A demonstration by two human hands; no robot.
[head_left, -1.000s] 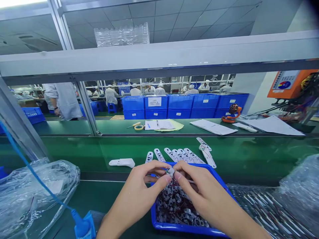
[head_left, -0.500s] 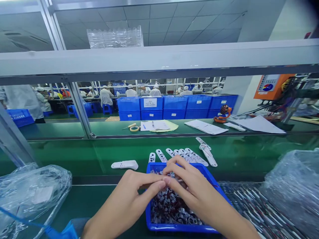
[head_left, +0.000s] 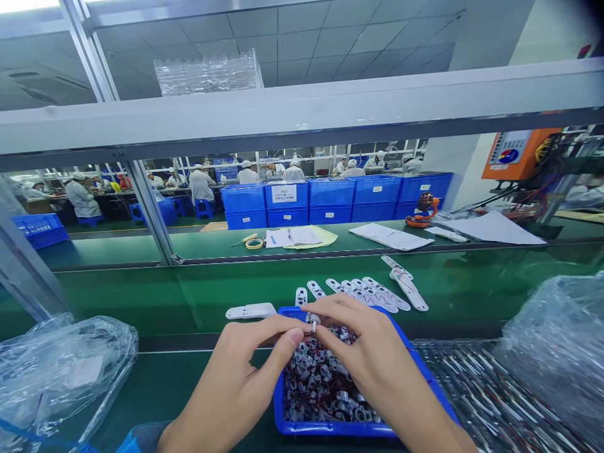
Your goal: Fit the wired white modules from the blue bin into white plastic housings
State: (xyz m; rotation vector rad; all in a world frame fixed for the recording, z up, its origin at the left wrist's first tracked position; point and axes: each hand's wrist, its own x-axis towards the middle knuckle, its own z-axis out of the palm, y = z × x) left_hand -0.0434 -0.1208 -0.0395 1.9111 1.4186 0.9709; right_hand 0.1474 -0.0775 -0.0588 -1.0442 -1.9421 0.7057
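Observation:
Above a blue tray (head_left: 337, 429), my left hand (head_left: 252, 362) and my right hand (head_left: 365, 340) meet at the fingertips. Between them is a small silvery, ring-like part (head_left: 313, 319), pinched from both sides. Its exact kind is too small to tell. The tray is full of loose silvery motor-like parts (head_left: 311, 384) with dark red wires. Just beyond its far rim, several white elongated housings with small boards and wires (head_left: 370, 294) lie on the green belt (head_left: 198, 289). A thicker white housing (head_left: 251, 311) rests left of them.
Clear plastic bags lie at left (head_left: 70, 371) and right (head_left: 557, 340). Rows of thin wired strips (head_left: 491, 390) are right of the tray. Papers (head_left: 391, 236), tape (head_left: 254, 243) and an orange device (head_left: 422, 212) sit on the back ledge. People work beyond blue bins (head_left: 287, 204).
The white housings have shifted to the right along the belt. My fingertips have turned and parted slightly, so the small silvery part now shows between them.

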